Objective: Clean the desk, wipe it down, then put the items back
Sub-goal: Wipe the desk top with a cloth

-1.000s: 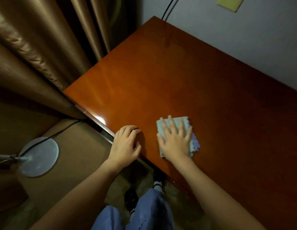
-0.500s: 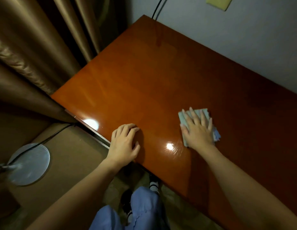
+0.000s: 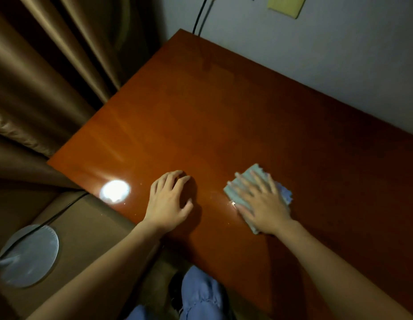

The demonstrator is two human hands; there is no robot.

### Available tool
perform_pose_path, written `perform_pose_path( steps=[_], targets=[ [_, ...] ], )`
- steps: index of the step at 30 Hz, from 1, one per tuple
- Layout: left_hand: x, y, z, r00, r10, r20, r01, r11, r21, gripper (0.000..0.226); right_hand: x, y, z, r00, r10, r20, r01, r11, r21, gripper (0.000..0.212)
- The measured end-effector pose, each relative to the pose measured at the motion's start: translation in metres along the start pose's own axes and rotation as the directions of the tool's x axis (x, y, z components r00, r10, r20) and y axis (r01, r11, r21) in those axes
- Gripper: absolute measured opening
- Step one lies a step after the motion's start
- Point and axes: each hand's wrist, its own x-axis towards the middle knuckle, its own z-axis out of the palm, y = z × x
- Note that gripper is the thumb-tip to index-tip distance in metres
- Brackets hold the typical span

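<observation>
On the desk (image 3: 224, 116), near its front edge, your left hand (image 3: 169, 204) rests with fingers loosely curled while your right hand (image 3: 262, 204), fingers spread flat, presses the soft, light cloth (image 3: 235, 192), which likely bunches unless pinned by the palm.

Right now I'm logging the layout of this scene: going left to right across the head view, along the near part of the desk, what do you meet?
Round fan base on the floor → bright light reflection on the desk → left hand resting on the desk → right hand pressing flat on the cloth.
</observation>
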Motion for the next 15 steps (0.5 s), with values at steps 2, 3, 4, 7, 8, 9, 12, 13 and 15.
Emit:
perform_pose_path(
  steps=[2, 3, 4, 7, 8, 9, 12, 13, 15],
  targets=[
    [0.009, 0.005, 0.002, 1.000, -0.016, -0.004, 0.016, 1.000, -0.011, 0.071, 0.020, 0.025, -0.010, 0.984, 0.176, -0.013, -0.176, 0.984, 0.042, 0.059],
    [0.013, 0.006, 0.003, 1.000, -0.018, -0.009, 0.018, 1.000, -0.011, 0.070, 0.036, 0.032, -0.016, 0.960, 0.278, -0.026, -0.276, 0.958, 0.074, 0.058],
    [0.016, 0.006, 0.003, 1.000, -0.017, -0.015, 0.017, 1.000, -0.011, 0.069, 0.055, 0.035, -0.022, 0.929, 0.369, -0.032, -0.364, 0.925, 0.106, 0.058],
    [0.029, 0.005, 0.002, 1.000, -0.018, -0.016, 0.017, 0.999, -0.030, 0.067, 0.113, 0.021, -0.039, 0.862, 0.505, -0.038, -0.488, 0.848, 0.209, 0.057],
    [0.035, 0.006, 0.000, 1.000, -0.021, -0.011, 0.021, 0.999, -0.035, 0.068, 0.128, 0.011, -0.043, 0.865, 0.501, -0.037, -0.481, 0.847, 0.226, 0.057],
    [0.041, 0.006, -0.001, 1.000, -0.019, -0.008, 0.019, 0.999, -0.035, 0.069, 0.139, 0.001, -0.047, 0.879, 0.476, -0.035, -0.456, 0.859, 0.233, 0.058],
    [0.055, 0.007, -0.002, 1.000, -0.018, -0.024, 0.017, 0.999, -0.035, 0.066, 0.136, -0.023, -0.048, 0.954, 0.297, -0.041, -0.287, 0.944, 0.161, 0.058],
    [0.061, 0.008, -0.002, 0.999, -0.020, -0.032, 0.019, 0.999, -0.033, 0.066, 0.127, -0.025, -0.045, 0.976, 0.213, -0.050, -0.206, 0.970, 0.126, 0.058],
    [0.072, 0.013, -0.002, 0.999, -0.021, -0.040, 0.020, 0.999, -0.030, 0.065, 0.106, -0.014, -0.036, 0.998, 0.023, -0.053, -0.020, 0.998, 0.055, 0.058]
  ],
)
